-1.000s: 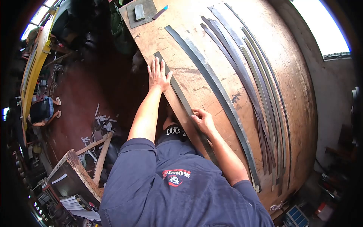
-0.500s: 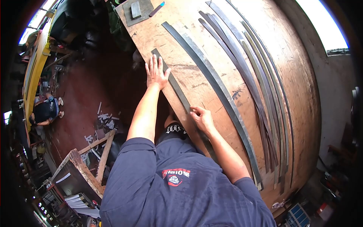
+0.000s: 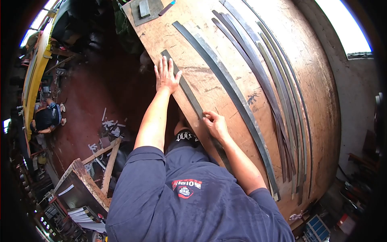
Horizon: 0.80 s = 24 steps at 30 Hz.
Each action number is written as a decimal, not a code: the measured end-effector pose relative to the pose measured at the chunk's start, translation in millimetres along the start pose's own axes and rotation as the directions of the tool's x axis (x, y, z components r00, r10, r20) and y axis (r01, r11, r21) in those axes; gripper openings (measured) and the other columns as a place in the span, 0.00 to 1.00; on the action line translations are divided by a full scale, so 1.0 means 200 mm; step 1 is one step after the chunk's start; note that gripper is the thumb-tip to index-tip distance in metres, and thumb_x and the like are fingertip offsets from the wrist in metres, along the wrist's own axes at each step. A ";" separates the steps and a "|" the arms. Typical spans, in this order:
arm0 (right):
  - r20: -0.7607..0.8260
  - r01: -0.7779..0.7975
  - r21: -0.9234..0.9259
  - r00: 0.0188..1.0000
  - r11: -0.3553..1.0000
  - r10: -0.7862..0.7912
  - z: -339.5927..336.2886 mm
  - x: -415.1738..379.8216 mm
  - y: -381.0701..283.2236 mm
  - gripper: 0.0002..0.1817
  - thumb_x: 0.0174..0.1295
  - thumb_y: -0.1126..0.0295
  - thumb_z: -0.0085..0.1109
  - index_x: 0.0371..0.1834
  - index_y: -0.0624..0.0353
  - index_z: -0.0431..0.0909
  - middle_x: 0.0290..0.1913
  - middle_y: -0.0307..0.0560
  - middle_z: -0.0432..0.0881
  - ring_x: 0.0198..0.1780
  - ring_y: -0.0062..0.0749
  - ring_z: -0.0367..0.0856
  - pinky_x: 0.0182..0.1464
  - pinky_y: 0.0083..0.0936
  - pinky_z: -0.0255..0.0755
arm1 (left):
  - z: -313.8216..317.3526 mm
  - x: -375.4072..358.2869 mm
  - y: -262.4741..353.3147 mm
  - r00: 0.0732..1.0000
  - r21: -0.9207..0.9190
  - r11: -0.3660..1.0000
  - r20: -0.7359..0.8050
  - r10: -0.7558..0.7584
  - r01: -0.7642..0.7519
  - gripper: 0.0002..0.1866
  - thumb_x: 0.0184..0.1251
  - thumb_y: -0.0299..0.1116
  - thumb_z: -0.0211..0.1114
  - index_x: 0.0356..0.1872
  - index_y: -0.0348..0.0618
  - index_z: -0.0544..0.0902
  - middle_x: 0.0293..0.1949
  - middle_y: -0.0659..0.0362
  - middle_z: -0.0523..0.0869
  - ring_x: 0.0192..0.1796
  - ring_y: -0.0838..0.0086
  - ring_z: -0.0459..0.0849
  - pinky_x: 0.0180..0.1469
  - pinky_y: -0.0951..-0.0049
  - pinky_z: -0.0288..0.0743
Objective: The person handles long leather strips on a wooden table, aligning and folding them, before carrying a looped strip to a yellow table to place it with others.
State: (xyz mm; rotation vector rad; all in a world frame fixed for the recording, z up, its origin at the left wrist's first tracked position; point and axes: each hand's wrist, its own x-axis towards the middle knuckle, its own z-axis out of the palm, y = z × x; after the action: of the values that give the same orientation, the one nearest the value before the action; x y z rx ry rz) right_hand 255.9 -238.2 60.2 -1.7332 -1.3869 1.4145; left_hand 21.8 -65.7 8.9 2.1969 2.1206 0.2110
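along the table's [image 3: 320, 101] left edge, a worker's left hand [image 3: 166, 77] lies flat, fingers spread, across a dark strip [image 3: 188, 93]. the right hand [image 3: 215, 126], nearer, is half curled with fingertips at the strip's edge; whether they grip it cannot be told. a wider band [image 3: 231, 85] curves just to the right, with bunched strips [image 3: 258, 70] beyond. a block [image 3: 144, 8] sits on a plate [image 3: 154, 16] at the far left corner.

Scuffed wooden table [image 3: 203, 82], long dark strips [image 3: 232, 86], possibly leather
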 end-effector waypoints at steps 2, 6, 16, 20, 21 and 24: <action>0.001 -0.003 -0.005 1.000 1.000 0.003 0.00 0.00 0.01 0.13 0.62 0.71 0.62 0.50 0.60 0.82 0.27 0.39 0.82 0.29 0.18 0.75 0.35 0.21 0.71 | 0.00 0.00 0.00 1.000 -0.001 1.000 -0.002 0.001 -0.001 0.41 0.72 0.57 0.48 0.77 0.44 0.51 0.79 0.50 0.42 0.81 0.58 0.39 0.78 0.49 0.30; -0.016 0.008 -0.021 1.000 1.000 -0.008 0.01 0.01 0.01 0.14 0.61 0.70 0.62 0.49 0.59 0.83 0.30 0.46 0.84 0.32 0.26 0.80 0.38 0.25 0.74 | 0.00 0.00 0.00 1.000 -0.015 1.000 -0.012 0.005 -0.006 0.41 0.72 0.57 0.49 0.77 0.44 0.52 0.79 0.49 0.44 0.81 0.58 0.39 0.78 0.49 0.31; -0.052 0.007 -0.064 0.999 0.998 -0.010 0.02 0.00 -0.01 0.14 0.59 0.69 0.62 0.48 0.59 0.84 0.33 0.54 0.87 0.34 0.37 0.86 0.41 0.30 0.77 | -0.02 0.00 0.00 1.000 -0.003 1.000 0.011 0.010 -0.009 0.40 0.72 0.57 0.49 0.77 0.43 0.52 0.79 0.48 0.43 0.80 0.56 0.39 0.78 0.47 0.32; -0.066 -0.025 -0.067 0.998 0.997 0.021 0.02 -0.01 -0.04 0.14 0.59 0.70 0.62 0.48 0.59 0.84 0.33 0.53 0.87 0.34 0.35 0.85 0.41 0.30 0.77 | -0.02 -0.01 0.00 1.000 -0.026 1.000 0.010 0.013 -0.012 0.40 0.73 0.57 0.48 0.77 0.42 0.53 0.79 0.45 0.41 0.80 0.53 0.38 0.77 0.45 0.33; -0.069 -0.032 -0.069 0.997 0.997 0.027 0.02 -0.01 -0.04 0.14 0.59 0.70 0.62 0.48 0.59 0.84 0.33 0.53 0.87 0.34 0.35 0.85 0.41 0.29 0.77 | -0.02 -0.01 0.01 1.000 -0.030 0.999 0.010 0.022 -0.022 0.40 0.73 0.57 0.48 0.77 0.42 0.53 0.79 0.45 0.41 0.80 0.53 0.38 0.77 0.45 0.33; -0.074 -0.058 -0.060 0.996 0.996 0.053 0.03 -0.02 -0.04 0.14 0.60 0.70 0.63 0.49 0.58 0.84 0.33 0.52 0.87 0.33 0.33 0.85 0.40 0.28 0.77 | -0.02 -0.02 0.00 1.000 -0.021 1.000 -0.014 0.007 -0.008 0.40 0.74 0.58 0.43 0.76 0.39 0.52 0.78 0.43 0.41 0.80 0.51 0.37 0.76 0.40 0.32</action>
State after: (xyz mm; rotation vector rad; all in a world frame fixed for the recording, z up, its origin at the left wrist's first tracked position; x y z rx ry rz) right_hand 247.2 -240.1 66.7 -1.8576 -1.3674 1.3366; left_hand 21.6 -70.1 12.5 2.1985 2.1075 0.2497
